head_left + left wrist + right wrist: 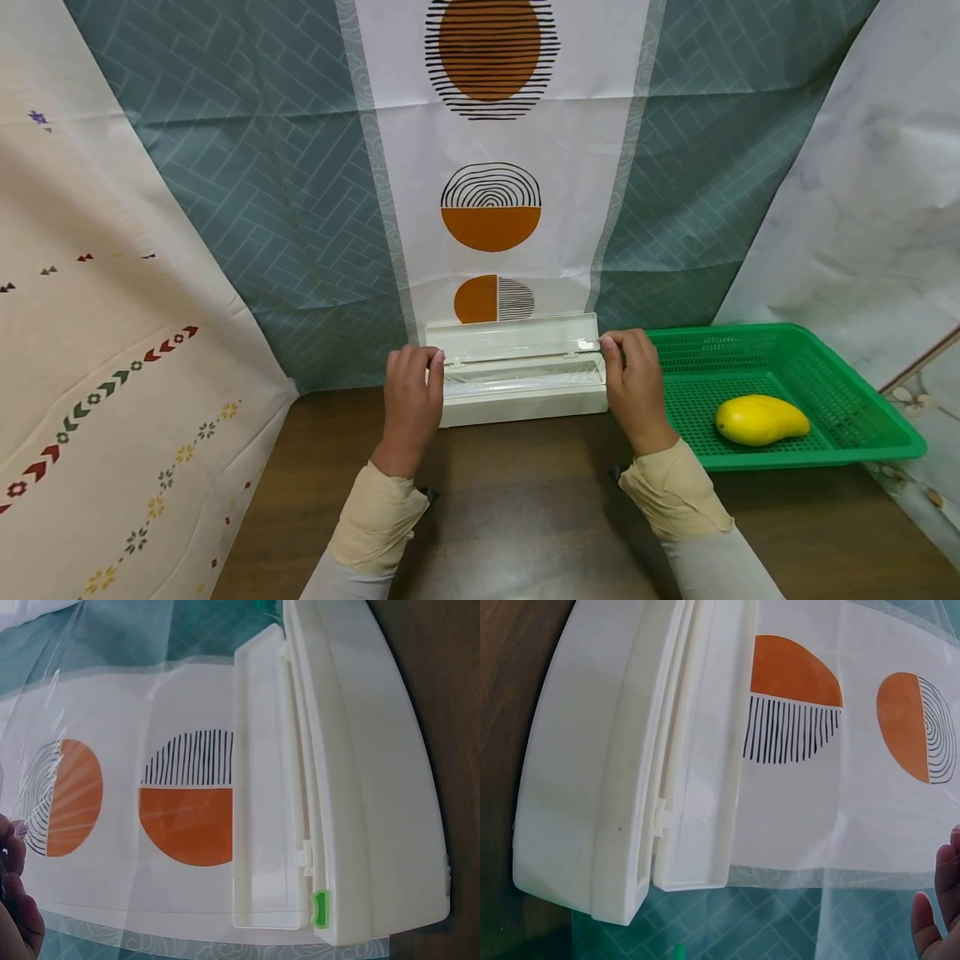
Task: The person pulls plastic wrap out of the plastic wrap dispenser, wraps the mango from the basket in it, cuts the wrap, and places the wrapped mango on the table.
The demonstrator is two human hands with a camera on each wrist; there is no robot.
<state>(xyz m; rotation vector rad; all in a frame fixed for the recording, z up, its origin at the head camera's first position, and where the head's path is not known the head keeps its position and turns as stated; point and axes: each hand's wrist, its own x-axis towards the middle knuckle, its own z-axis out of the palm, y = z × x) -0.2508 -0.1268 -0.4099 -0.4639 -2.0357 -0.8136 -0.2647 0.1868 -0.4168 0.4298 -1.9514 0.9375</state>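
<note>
A white cling film dispenser (525, 408) lies lengthwise on the table with its hinged lid (510, 333) tipped up and back. Inside it a roll of clear film shows through the opening. A transparent sheet of cling film (154, 690) spreads out from the dispenser in the left wrist view. At the dispenser's left end, my left hand (414, 400) pinches one side of the film between thumb and fingers. My right hand (636, 387) holds the opposite side near the right end. A green tab (321, 909) sits at one end of the dispenser.
To the right stands a green plastic basket (847, 442) holding a yellow mango (761, 419). A patterned cloth (300, 208) hangs close behind the dispenser, with light cloths at both sides. Brown wooden tabletop (525, 517) lies in front.
</note>
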